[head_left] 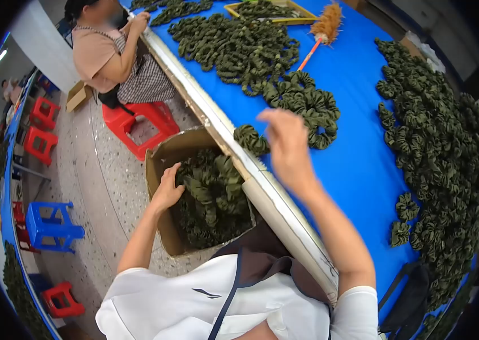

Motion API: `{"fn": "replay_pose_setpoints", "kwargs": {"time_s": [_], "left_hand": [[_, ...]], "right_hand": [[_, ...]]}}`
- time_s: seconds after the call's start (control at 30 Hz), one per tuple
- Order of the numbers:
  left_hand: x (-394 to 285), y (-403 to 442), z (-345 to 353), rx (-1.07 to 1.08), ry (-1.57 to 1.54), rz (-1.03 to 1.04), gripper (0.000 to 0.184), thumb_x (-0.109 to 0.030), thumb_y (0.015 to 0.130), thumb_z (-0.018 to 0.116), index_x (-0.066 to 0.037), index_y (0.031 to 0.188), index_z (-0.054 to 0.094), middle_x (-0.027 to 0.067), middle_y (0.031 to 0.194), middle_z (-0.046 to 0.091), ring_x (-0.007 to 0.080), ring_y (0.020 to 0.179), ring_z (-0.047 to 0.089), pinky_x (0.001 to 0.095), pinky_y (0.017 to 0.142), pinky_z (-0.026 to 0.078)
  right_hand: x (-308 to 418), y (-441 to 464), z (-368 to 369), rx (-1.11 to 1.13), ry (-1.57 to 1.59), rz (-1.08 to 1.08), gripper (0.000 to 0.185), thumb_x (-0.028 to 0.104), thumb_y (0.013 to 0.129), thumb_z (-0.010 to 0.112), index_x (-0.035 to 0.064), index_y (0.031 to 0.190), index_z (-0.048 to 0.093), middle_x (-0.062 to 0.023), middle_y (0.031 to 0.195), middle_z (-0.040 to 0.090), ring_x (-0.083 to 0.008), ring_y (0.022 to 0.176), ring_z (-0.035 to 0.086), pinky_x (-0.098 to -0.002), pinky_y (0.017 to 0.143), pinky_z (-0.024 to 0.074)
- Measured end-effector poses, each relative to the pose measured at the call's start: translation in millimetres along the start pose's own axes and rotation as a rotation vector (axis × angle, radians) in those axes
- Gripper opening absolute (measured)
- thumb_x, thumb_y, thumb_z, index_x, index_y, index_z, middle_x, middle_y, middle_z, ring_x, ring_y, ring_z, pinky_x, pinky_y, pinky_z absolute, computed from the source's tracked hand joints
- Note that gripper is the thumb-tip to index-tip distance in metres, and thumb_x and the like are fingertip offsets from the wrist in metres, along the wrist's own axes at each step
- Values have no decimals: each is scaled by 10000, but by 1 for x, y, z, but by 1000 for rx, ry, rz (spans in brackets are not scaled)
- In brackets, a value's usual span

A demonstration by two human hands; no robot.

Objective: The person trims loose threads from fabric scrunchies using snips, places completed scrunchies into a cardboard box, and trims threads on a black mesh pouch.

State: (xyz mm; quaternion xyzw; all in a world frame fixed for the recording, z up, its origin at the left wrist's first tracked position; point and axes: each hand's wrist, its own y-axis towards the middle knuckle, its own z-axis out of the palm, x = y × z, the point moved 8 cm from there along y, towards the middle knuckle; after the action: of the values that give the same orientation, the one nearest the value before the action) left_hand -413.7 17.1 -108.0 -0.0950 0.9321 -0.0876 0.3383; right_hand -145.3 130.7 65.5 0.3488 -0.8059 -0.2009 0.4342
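Observation:
Dark green fabric scrunchies (211, 184) fill much of a cardboard box (167, 229) that stands against the table's side. My left hand (167, 190) is at the box's left part, thumb and fingers apart, beside the scrunchies; no scrunchie shows in its grip. Above the blue tabletop (347, 170), my right hand (289, 141) is slightly blurred, with fingers loosely stretched and nothing visible in them. Just left of it, a small clump of scrunchies (250, 140) lies by the table edge. A row of joined scrunchies (307, 105) lies beyond the hand.
A big scrunchie pile (443, 181) covers the table's right side; another heap (233, 48) is farther back. A feather duster (325, 28) and yellow tray (301, 12) lie there. A person (103, 56) sits on a red stool (143, 124). A blue stool (55, 224) stands left.

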Motion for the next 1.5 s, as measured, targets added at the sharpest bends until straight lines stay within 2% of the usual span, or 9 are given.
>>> {"fn": "replay_pose_setpoints", "kwargs": {"time_s": [0.1,0.33,0.43,0.77,0.87,0.93,1.1,1.33,1.5], "left_hand": [[-30,5,-30,-520,-64,278,627,58,759,501,5,1376,402,207,1310,474,376,1205,452,408,1065,351],[-189,31,-15,-206,-34,719,1085,-450,713,795,-70,1515,170,226,1543,168,403,1429,170,555,1163,177],[-188,41,19,-186,117,725,1165,-380,646,847,-92,1524,137,229,1565,93,435,1416,188,579,1148,215],[-68,-13,-23,-78,-320,453,880,-106,663,748,-56,1447,352,155,1441,418,335,1306,401,416,1099,349],[-32,-28,-17,-126,-156,302,847,-114,691,739,-55,1444,354,161,1442,408,347,1304,392,429,1096,342],[-15,-33,-15,-151,-4,159,815,-123,719,730,-54,1441,356,167,1442,399,358,1303,383,442,1093,334],[-69,-6,-36,-297,-75,382,759,-136,771,704,-58,1440,355,180,1437,386,370,1289,377,461,1088,317],[-160,23,-15,-421,-243,890,441,-356,987,471,-58,1307,529,97,1367,505,326,1238,437,440,1067,308],[-100,12,-4,-292,-338,684,384,-322,1013,399,-78,1004,695,78,1310,561,314,1187,470,401,1073,315]], "right_hand": [[-91,40,-20,-21,-486,149,280,211,959,484,141,1202,605,-67,1289,564,-314,1194,446,-509,920,366],[-154,2,8,354,-406,475,327,352,965,441,188,1134,667,-23,1288,587,-379,1205,384,-571,867,372],[-91,-24,27,309,-350,392,281,256,913,509,157,1113,680,-35,1135,659,-286,1112,444,-460,885,357],[33,-29,105,232,263,40,260,94,911,481,50,1117,634,-116,1126,631,-278,1008,540,-419,858,443],[-3,27,78,431,-10,169,240,137,932,467,45,1088,625,-140,1218,576,-303,1026,548,-423,867,448],[-40,43,46,89,-489,49,253,172,935,480,110,1129,630,-145,1279,526,-331,1097,501,-477,892,403],[-118,-3,47,260,-596,247,254,244,941,527,210,1176,615,-135,1292,485,-357,1130,462,-504,890,362],[7,-67,88,499,-359,5,357,98,861,571,154,1214,594,-152,1331,454,-361,1177,424,-497,945,311],[46,-87,86,643,-82,-66,385,28,868,528,107,1239,592,-128,1397,477,-337,1269,419,-457,1028,319]]}}
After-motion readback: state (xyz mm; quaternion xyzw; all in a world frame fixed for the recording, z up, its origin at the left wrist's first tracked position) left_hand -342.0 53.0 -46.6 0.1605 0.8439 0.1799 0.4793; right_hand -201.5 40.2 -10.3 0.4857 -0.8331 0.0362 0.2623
